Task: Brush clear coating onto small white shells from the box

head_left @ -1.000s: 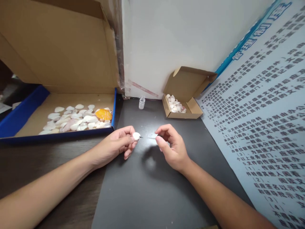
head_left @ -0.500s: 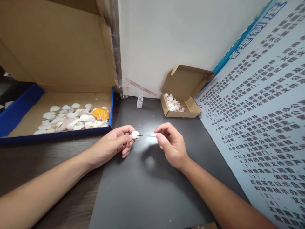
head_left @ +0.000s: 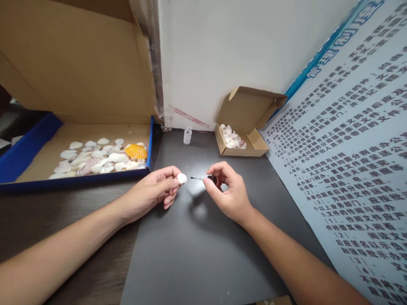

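Note:
My left hand (head_left: pixel 155 190) pinches a small white shell (head_left: pixel 182 178) between thumb and fingers, above the dark mat (head_left: pixel 203 250). My right hand (head_left: pixel 227 192) is closed on a thin brush with a dark cap (head_left: pixel 203 178). The brush tip points left and stands a little apart from the shell. A small clear bottle (head_left: pixel 187 135) stands at the back of the mat by the wall.
A large open cardboard box with a blue rim (head_left: pixel 76 180) at left holds several pale shells and one orange shell (head_left: pixel 136 151). A small open cardboard box (head_left: pixel 241 140) with shells sits at the back right. A printed poster (head_left: pixel 349 161) lies along the right.
The brush tip was touching the shell half a second ago; it has since drawn back to the right, leaving a small gap. My left hand has stayed in place.

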`<state>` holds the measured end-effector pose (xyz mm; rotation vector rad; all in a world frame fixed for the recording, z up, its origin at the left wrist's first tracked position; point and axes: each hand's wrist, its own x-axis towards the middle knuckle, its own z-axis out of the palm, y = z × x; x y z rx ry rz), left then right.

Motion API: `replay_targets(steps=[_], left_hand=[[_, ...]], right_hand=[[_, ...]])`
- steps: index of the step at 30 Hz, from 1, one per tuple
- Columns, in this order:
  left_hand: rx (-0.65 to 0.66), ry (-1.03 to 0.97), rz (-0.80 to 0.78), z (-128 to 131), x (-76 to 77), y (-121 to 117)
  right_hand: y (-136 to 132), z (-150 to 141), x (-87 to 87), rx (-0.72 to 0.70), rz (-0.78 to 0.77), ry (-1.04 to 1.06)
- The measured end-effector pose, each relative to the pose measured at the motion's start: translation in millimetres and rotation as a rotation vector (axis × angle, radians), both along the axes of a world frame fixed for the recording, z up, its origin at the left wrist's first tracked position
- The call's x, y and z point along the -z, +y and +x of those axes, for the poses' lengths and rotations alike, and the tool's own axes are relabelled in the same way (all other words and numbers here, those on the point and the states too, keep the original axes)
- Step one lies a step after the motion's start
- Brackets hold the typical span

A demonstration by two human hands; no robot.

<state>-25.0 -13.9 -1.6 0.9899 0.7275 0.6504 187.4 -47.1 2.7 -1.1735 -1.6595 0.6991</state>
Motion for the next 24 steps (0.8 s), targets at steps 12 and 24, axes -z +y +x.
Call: replay_targets(steps=[12,24], left_hand=[[0.001,-0.004,-0.013,-0.2,2.3,1.2],[0.001,0.02,-0.009,0.3,-0.1,0.4]], right_hand=[[-2.5,-2.1,0.1,-0.008,0.021,0.002],[-3.6,-2.4,-1.0,-0.017,0.014,0.032]])
